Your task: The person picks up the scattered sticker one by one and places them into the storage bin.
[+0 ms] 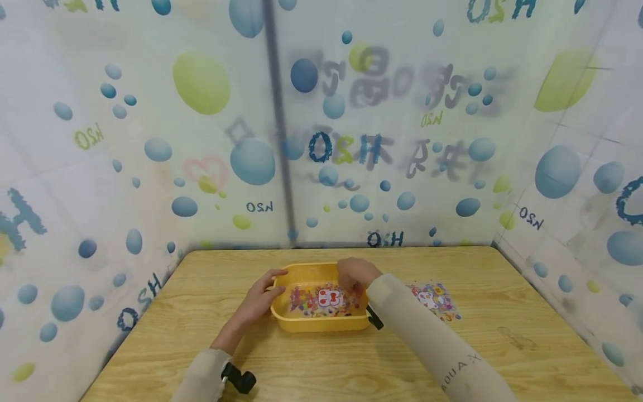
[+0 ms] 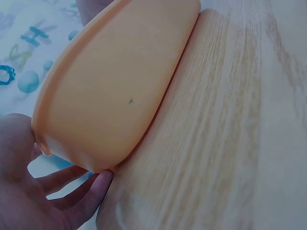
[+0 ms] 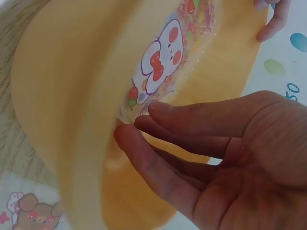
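Note:
A yellow plastic basin (image 1: 324,325) stands on the wooden table in the head view. My left hand (image 1: 257,301) holds its left end, with the thumb over the rim and the fingers along the outer wall (image 2: 120,91). Inside the basin lies a clear plastic bag (image 1: 331,298) printed with a white rabbit, a red bow and colourful small pictures. My right hand (image 1: 355,272) reaches into the basin's right end. In the right wrist view, its thumb and fingertips (image 3: 160,108) pinch the near corner of that bag (image 3: 163,55).
A second printed clear bag (image 1: 434,301) lies flat on the table (image 1: 502,346), right of the basin; a brown bear print (image 3: 36,215) shows on it in the right wrist view. Curtains (image 1: 351,212) with blue and green dots surround the table's back and sides.

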Demonstrator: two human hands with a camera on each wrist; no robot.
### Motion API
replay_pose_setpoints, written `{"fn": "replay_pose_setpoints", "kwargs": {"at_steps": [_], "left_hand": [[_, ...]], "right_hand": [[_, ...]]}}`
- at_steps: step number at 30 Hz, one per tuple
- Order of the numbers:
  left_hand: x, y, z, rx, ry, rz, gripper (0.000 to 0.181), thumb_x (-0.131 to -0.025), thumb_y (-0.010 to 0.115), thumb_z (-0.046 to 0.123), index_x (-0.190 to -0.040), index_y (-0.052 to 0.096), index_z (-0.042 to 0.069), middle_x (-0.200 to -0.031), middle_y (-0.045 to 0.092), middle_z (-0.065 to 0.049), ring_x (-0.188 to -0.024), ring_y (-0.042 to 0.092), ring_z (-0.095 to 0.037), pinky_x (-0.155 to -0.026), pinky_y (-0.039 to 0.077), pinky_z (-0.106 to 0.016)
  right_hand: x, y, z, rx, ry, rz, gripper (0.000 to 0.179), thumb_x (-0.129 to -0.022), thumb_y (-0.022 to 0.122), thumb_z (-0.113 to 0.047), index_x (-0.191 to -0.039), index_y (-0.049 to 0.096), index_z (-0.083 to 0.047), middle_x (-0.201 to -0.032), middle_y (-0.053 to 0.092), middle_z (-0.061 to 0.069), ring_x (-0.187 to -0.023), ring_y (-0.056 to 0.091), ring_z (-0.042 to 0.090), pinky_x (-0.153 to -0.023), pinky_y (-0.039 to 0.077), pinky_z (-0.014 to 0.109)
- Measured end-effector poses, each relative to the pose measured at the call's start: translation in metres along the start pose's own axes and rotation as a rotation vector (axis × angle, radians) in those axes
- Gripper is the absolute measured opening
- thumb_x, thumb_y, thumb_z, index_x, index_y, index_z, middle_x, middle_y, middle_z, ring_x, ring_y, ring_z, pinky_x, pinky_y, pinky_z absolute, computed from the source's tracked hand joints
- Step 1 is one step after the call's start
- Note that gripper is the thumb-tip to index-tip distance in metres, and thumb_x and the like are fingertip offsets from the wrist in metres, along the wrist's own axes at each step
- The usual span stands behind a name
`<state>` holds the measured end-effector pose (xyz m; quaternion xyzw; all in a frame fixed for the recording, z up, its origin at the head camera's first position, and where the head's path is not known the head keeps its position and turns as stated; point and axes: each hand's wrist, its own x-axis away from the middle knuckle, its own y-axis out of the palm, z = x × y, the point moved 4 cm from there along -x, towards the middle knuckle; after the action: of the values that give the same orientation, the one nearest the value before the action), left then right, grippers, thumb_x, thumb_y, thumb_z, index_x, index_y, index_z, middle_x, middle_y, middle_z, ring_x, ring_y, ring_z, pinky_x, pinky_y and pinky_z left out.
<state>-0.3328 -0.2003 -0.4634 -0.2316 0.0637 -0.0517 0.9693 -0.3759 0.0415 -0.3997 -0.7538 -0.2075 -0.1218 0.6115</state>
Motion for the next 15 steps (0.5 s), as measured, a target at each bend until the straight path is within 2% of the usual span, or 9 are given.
{"fn": "replay_pose_setpoints", "kwargs": {"at_steps": [6, 10, 15], "left_hand": [[-0.0010, 0.0007, 0.0001, 0.005, 0.000, 0.003, 0.042, -0.106, 0.057, 0.016, -0.147, 0.055, 0.016, -0.155, 0.048, -0.026, -0.135, 0.054, -0.047, -0.096, 0.056, -0.049], [-0.0022, 0.0007, -0.0004, 0.018, 0.001, 0.009, 0.042, -0.105, 0.057, 0.015, -0.147, 0.055, 0.015, -0.150, 0.052, -0.027, -0.127, 0.060, -0.042, -0.091, 0.058, -0.045], [-0.0026, 0.0017, -0.0004, 0.011, 0.003, 0.014, 0.041, -0.105, 0.057, 0.015, -0.146, 0.056, 0.015, -0.147, 0.055, -0.027, -0.125, 0.062, -0.040, -0.090, 0.058, -0.043]], "right_hand": [[0.0015, 0.0017, 0.0003, 0.027, -0.016, -0.029, 0.025, -0.087, 0.070, 0.009, -0.109, 0.068, -0.003, -0.100, 0.065, 0.014, -0.084, 0.074, 0.027, -0.080, 0.063, 0.034], [-0.0009, 0.0025, 0.0025, 0.007, -0.035, -0.021, 0.026, -0.091, 0.069, 0.004, -0.116, 0.067, -0.003, -0.104, 0.065, 0.014, -0.079, 0.074, 0.026, -0.078, 0.063, 0.034], [-0.0043, 0.0044, 0.0055, -0.019, -0.035, -0.008, 0.026, -0.094, 0.069, -0.001, -0.119, 0.066, -0.004, -0.104, 0.063, 0.014, -0.072, 0.071, 0.024, -0.074, 0.063, 0.033]]}}
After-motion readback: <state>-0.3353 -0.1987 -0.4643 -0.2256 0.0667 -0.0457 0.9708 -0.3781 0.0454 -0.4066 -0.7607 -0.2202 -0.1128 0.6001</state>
